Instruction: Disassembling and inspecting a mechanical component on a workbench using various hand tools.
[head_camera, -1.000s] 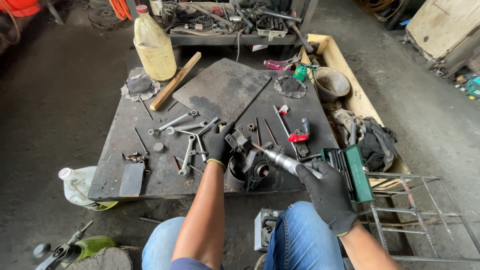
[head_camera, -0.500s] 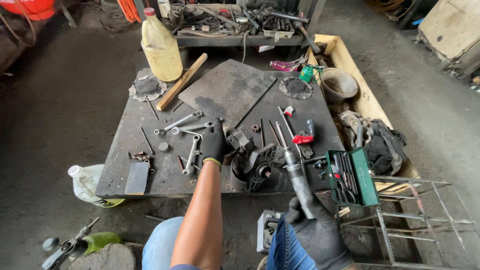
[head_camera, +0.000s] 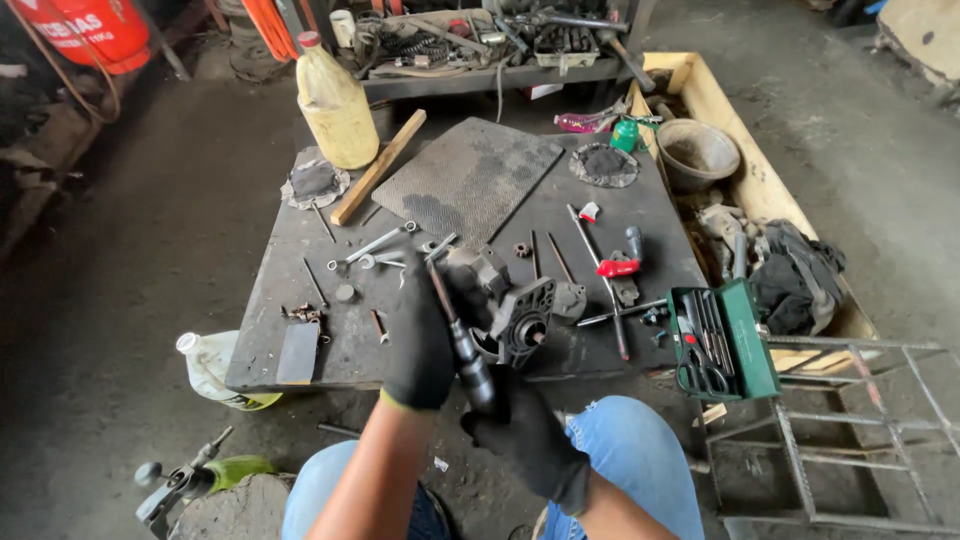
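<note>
The left hand (head_camera: 418, 345), in a dark glove, is curled around the upper shaft of a long screwdriver (head_camera: 455, 335), and the right hand (head_camera: 530, 440), also gloved, is closed around its thick handle lower down, so both hands grip the same tool. Its tip reaches up toward a dark cast metal housing (head_camera: 510, 310) that sits at the near edge of the bench (head_camera: 300, 300), just above the person's knees in blue jeans (head_camera: 640, 460).

The housing looks heavy, rigid and greasy; it would probably slip under a loose grip, so its square flange seems the safest place to take hold. The screwdriver looks stiff and light, best held by the handle.

Left of the housing lie spanners (head_camera: 385, 250) and small bolts; right of it are a red-handled tool (head_camera: 618, 267), thin rods and a green tool case (head_camera: 720, 340), open. Beyond the housing lies a chequered metal plate (head_camera: 470, 175), with a wooden stick (head_camera: 380, 165) and a yellowish jug (head_camera: 335, 105) further to the left of it
</note>
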